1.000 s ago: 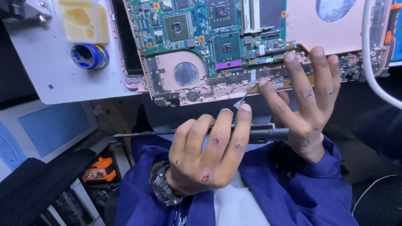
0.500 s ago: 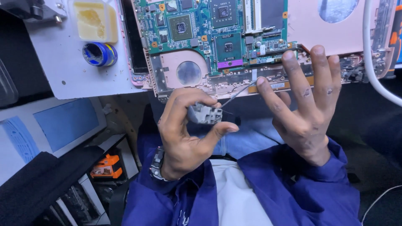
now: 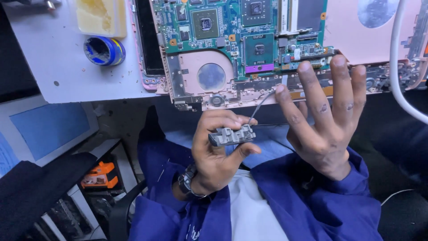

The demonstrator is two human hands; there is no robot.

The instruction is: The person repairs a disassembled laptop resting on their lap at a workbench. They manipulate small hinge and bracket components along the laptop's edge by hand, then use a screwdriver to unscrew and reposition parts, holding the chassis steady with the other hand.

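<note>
Gripping a small grey bracket (image 3: 232,135) at frame centre, left hand (image 3: 218,151) fingers clamped; right hand (image 3: 327,120) fingers spread on the still-mounted motherboard (image 3: 249,40), its cable (image 3: 261,105) attached.

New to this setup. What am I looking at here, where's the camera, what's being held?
There is no robot: a person works with bare hands, and the one camera sits on their head, looking down over their lap at the edge of a white bench.

On the bench lies an opened pink laptop with its green circuit board exposed. Beside it are a small blue tin and a yellow tray. A white cable runs down the right side.

The left hand pinches a small grey ridged part, from which a thin wire leads up to the laptop. The right hand is open, its fingers resting on the laptop's near edge and holding nothing.
</note>
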